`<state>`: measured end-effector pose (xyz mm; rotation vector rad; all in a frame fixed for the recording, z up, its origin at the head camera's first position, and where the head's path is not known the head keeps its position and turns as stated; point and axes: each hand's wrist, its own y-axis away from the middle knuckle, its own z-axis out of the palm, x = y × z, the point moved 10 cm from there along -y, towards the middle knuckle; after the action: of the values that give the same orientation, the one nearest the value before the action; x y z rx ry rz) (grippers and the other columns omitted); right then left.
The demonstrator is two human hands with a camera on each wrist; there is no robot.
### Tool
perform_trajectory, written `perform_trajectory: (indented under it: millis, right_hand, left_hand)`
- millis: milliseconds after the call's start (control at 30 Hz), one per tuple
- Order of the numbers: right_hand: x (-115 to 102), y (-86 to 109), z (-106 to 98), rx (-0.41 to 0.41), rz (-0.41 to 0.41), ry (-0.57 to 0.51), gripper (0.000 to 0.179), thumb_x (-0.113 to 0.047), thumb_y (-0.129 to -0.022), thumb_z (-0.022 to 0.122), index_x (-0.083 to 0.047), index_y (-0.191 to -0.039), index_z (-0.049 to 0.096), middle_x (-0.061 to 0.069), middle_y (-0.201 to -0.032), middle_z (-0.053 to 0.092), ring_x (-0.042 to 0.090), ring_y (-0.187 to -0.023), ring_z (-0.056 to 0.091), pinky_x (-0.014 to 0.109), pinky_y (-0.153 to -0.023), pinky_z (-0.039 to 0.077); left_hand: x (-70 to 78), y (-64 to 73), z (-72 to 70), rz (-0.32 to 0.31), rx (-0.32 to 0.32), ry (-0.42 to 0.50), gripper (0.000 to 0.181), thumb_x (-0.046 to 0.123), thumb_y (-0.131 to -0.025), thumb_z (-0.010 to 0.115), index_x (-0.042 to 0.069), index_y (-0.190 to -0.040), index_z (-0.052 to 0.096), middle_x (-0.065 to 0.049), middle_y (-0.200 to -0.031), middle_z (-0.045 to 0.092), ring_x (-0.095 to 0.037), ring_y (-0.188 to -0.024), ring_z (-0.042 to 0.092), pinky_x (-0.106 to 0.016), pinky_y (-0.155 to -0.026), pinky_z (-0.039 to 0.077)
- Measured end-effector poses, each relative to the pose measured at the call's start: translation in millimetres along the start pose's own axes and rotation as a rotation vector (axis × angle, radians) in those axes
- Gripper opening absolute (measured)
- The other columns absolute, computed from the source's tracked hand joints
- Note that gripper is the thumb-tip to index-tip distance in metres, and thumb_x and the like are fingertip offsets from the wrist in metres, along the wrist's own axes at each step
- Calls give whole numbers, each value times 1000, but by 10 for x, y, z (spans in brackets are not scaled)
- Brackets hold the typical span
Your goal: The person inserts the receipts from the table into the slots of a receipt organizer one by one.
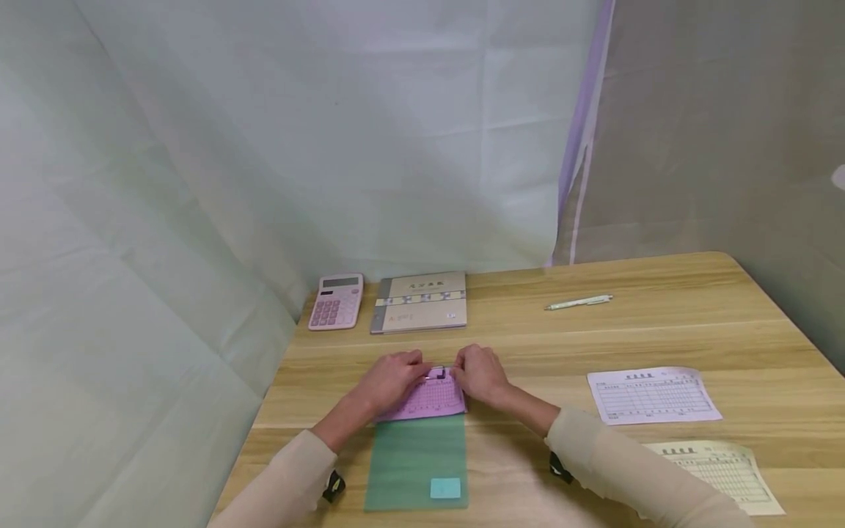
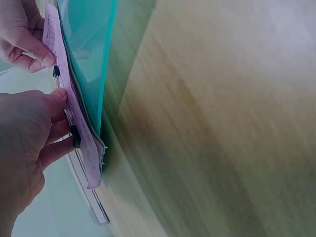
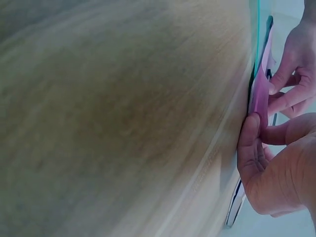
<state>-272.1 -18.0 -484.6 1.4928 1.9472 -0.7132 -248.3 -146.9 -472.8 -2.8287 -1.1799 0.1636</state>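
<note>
A translucent teal clipboard [image 1: 417,462] lies on the table, a pink printed form [image 1: 432,400] over its far end. At that end is a wire clip with black ends [image 2: 75,136]. My left hand [image 1: 394,378] holds the clip with thumb and fingers, its thumb against the form. Beside it, my right hand [image 1: 483,374] pinches the form's far right corner between thumb and fingers, as the right wrist view shows. The hands partly cover the form's upper edge. A light-blue sticky note [image 1: 445,488] lies on the clipboard's near end.
Behind the clipboard are a pink calculator [image 1: 337,302] and a beige notebook [image 1: 422,302]. A pen [image 1: 579,302] lies toward the back right. To the right rest a white form [image 1: 653,396] and a yellow form [image 1: 733,473], which my right sleeve partly covers.
</note>
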Motion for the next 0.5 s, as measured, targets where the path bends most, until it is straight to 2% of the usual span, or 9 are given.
perform_trajectory:
  millis: [167,267,400,500]
  right_hand:
    - [22,-12,26,-15,19,-22,27,-5,-93,78,-11,-70,67,-2,-63,61,13,-56,56,25,-49,45]
    - [37,-23,39,-33,30,-35,19,-4,-93,76,-8,-77,67,1,-69,61,14,-60,58,26,-52,48]
    - [0,-53,22,-52,-3,-18,9,-4,-93,77,-4,-90,68,3,-81,61,17,-74,57,29,-64,51]
    - [-25,-79,29,-100,-22,-31,7,-2,-94,74,-4,-90,69,3,-81,62,16,-71,58,28,-61,52]
  left_hand:
    - [-4,13,-18,-5,13,14,23,18,-104,71,15,-126,79,4,-98,62,-8,-77,53,-24,-71,55]
    - [-9,17,-13,-7,14,27,24,19,-104,72,14,-127,78,4,-99,62,-8,-78,55,-24,-73,57]
    - [-14,11,9,-8,3,32,25,20,-104,71,15,-128,78,4,-100,63,-8,-81,58,-25,-76,58]
    - [-21,4,19,-12,-3,26,25,19,-105,71,16,-128,78,4,-101,63,-8,-81,57,-25,-76,57]
